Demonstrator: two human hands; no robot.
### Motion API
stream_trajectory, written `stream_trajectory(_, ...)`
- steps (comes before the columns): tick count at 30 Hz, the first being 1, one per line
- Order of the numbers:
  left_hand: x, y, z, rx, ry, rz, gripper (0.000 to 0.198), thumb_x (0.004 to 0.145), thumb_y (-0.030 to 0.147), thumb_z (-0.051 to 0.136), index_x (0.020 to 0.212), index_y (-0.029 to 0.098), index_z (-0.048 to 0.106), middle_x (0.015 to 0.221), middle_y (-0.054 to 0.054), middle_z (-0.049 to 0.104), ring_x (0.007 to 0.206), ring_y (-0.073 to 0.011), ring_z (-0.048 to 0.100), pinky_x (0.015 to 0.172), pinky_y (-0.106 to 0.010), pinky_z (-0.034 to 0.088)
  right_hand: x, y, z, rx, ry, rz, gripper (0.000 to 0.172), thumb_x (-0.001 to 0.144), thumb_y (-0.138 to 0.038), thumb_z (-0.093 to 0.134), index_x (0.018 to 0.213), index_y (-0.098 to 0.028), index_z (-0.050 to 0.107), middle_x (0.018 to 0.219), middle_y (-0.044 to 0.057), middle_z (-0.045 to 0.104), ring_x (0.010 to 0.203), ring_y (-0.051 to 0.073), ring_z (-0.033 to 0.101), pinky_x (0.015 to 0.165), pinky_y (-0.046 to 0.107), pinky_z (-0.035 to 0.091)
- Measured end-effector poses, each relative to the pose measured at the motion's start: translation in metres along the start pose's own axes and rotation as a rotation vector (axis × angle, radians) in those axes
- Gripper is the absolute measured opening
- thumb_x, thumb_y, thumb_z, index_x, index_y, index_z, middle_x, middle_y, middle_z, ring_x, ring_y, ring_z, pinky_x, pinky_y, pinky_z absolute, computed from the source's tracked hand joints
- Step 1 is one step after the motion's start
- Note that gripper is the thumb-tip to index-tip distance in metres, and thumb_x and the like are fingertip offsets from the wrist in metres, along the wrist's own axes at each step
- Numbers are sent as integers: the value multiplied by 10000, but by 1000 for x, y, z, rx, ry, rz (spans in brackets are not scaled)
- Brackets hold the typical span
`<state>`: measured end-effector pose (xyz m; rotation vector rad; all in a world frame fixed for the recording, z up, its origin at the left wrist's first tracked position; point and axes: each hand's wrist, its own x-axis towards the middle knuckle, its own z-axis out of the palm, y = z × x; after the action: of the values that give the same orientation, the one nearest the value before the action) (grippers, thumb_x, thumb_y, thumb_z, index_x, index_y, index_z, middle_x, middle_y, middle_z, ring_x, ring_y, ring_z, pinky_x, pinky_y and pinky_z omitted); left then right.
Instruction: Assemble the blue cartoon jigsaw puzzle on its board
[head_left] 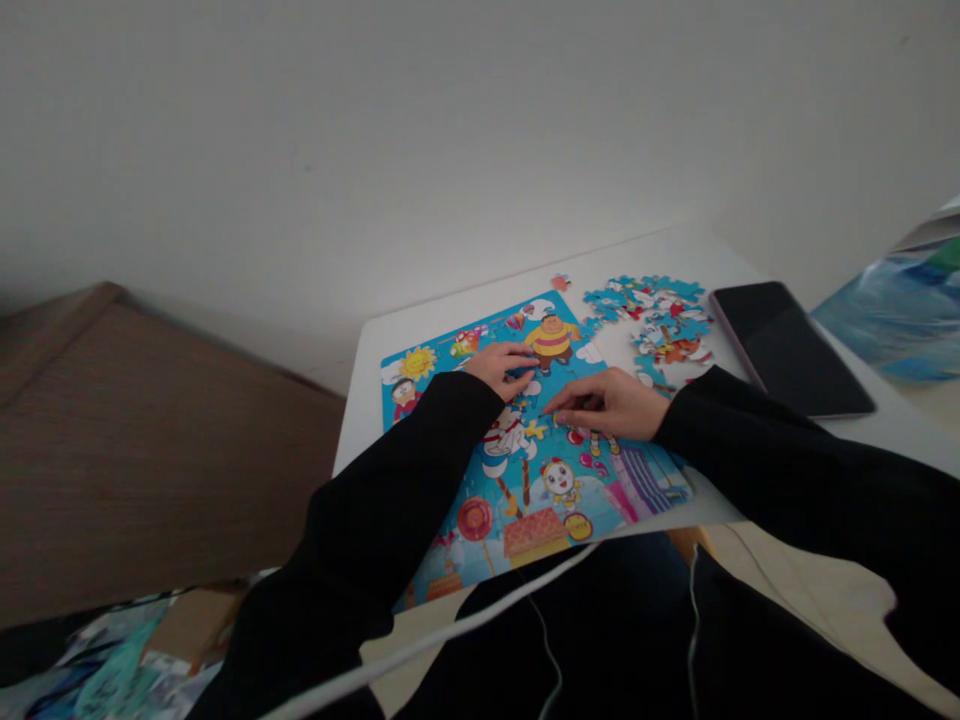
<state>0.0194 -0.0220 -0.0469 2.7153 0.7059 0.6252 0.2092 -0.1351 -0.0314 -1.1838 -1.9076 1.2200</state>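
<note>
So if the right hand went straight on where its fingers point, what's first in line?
Most likely the left sleeve, near the cuff. Depth is unclear; if the right hand dips, it would meet the puzzle before that.

My sleeves (pixel 397 480) are plain black, my desk (pixel 690 255) white. The jigsaw puzzle (pixel 517 440) is blue with multicoloured cartoons, one boy figure (pixel 553 343) striped yellow and red; the loose pieces (pixel 675 310) show blue, white, red and orange.
</note>
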Motion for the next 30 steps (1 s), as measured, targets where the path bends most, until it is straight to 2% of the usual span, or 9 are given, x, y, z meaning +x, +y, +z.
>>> stream_trajectory(10,-7,-9,8,81,27,101,209,835,251,534,958,208,698,1034,-99,660,925,-183,627,811,-335,515,0,-2,0,-10,11,4,246,791,-319,577,952,-165,683,664,-1,656,521,76,557,465,191,424)
stream_trajectory(18,-6,-5,4,72,-100,120,273,843,177,465,1036,163,657,1103,-137,644,996,-224,617,886,-423,493,0,-1,1,-17,19,-12,247,799,-334,566,939,-170,688,678,5,665,545,87,572,503,205,447)
stream_trajectory(27,-11,-2,2,188,-179,136,382,785,162,463,1136,128,611,1196,-131,593,1055,-254,575,904,-425,492,0,-1,0,-82,17,-45,249,813,-321,550,951,-167,688,648,2,663,504,78,547,486,204,419)
stream_trajectory(30,-13,-3,4,237,-169,141,408,771,159,463,1153,131,603,1205,-122,590,1064,-248,570,920,-408,484,0,-2,0,-111,22,-50,255,810,-327,552,949,-164,692,636,6,661,500,83,543,493,209,417)
